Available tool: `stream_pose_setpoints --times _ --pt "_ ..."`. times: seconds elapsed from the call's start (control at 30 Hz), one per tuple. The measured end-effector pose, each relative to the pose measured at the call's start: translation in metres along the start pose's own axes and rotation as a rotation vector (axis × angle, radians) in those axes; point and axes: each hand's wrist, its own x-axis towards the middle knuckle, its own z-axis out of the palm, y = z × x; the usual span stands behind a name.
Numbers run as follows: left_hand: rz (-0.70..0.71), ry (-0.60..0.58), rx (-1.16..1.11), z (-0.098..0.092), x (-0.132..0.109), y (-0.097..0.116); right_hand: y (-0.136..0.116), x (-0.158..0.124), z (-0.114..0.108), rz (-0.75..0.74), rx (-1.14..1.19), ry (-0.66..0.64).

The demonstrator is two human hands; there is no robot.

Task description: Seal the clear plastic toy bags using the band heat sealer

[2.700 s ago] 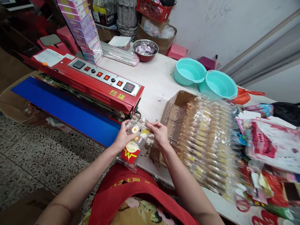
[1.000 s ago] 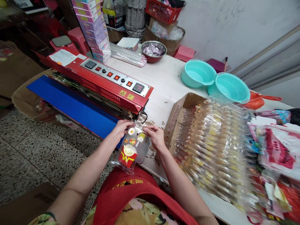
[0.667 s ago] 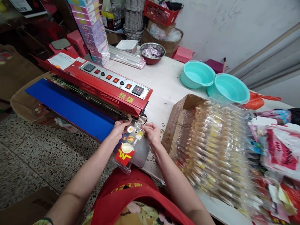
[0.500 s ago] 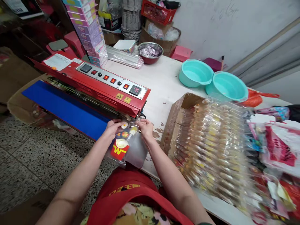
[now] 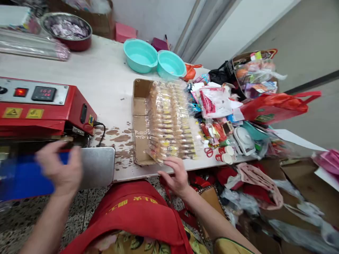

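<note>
My left hand (image 5: 62, 167), blurred by motion, is over the blue conveyor belt (image 5: 29, 176) of the red sealing machine (image 5: 79, 109). Its thumb and fingers are apart and nothing shows between them. Beside it is the machine's bare metal plate (image 5: 97, 167). A blurred clear plastic bag (image 5: 7, 167) shows at the far left edge of the belt. My right hand (image 5: 176, 176) is at the near end of a row of clear plastic packets (image 5: 169, 123) in a cardboard box (image 5: 140, 141). Its fingertips meet the nearest packet, thumb spread away; whether they touch it I cannot tell.
Two turquoise basins (image 5: 140, 56) and a bowl of small sachets (image 5: 70, 31) stand at the back. Right of the box lie a pile of bags, red scissors (image 5: 209, 152), paper cups (image 5: 225, 158) and a red bag (image 5: 275, 109). A black cable (image 5: 102, 135) leaves the machine.
The view has swung right. Both hands have let go of the printed clear bag at the machine's inlet. My right hand has moved over to the packets in the box.
</note>
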Motion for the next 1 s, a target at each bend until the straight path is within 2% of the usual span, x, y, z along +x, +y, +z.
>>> stream_pose_setpoints --times 0.03,0.1,0.17,0.2,0.27,0.37,0.47,0.53,0.6,0.67,0.77,0.83,0.9,1.0 --pt "0.230 -0.097 -0.083 0.018 -0.021 0.024 0.013 -0.011 -0.017 -0.015 -0.087 0.018" --pt "0.577 -0.459 -0.237 0.053 -0.060 0.072 0.036 -0.028 -0.038 -0.037 -0.222 -0.007" --pt "0.805 -0.659 -0.250 0.082 -0.088 0.110 0.051 -0.036 -0.044 -0.057 -0.310 -0.110" --pt "0.880 -0.721 -0.235 0.092 -0.096 0.122 0.056 -0.038 -0.044 -0.069 -0.344 -0.168" --pt "0.959 -0.777 -0.194 0.103 -0.102 0.134 0.064 -0.037 -0.041 -0.088 -0.398 -0.261" --pt "0.952 -0.787 -0.137 0.099 -0.087 0.133 0.071 -0.027 -0.047 -0.112 -0.434 -0.307" --pt "0.804 -0.790 -0.167 0.077 -0.061 0.137 0.065 0.001 -0.067 -0.176 -0.330 -0.325" --pt "0.651 -0.787 -0.280 0.058 -0.042 0.147 0.052 0.030 -0.080 -0.177 -0.149 -0.344" --pt "0.453 -0.799 -0.458 0.039 -0.023 0.160 0.030 0.065 -0.086 -0.084 0.096 -0.355" --pt "0.172 -0.801 -0.682 0.023 -0.004 0.168 0.005 0.101 -0.080 0.086 0.348 -0.316" --pt "-0.266 -0.697 -0.986 0.009 0.023 0.165 -0.025 0.147 -0.050 0.286 0.629 -0.172" --pt "-0.421 -0.603 -1.069 0.006 0.037 0.151 -0.036 0.170 -0.021 0.334 0.748 -0.126" --pt "-0.526 -0.553 -1.063 0.007 0.046 0.130 -0.041 0.184 0.013 0.379 0.843 -0.161" --pt "-0.723 -0.474 -1.013 0.012 0.050 0.091 -0.044 0.190 0.064 0.491 0.921 -0.259"
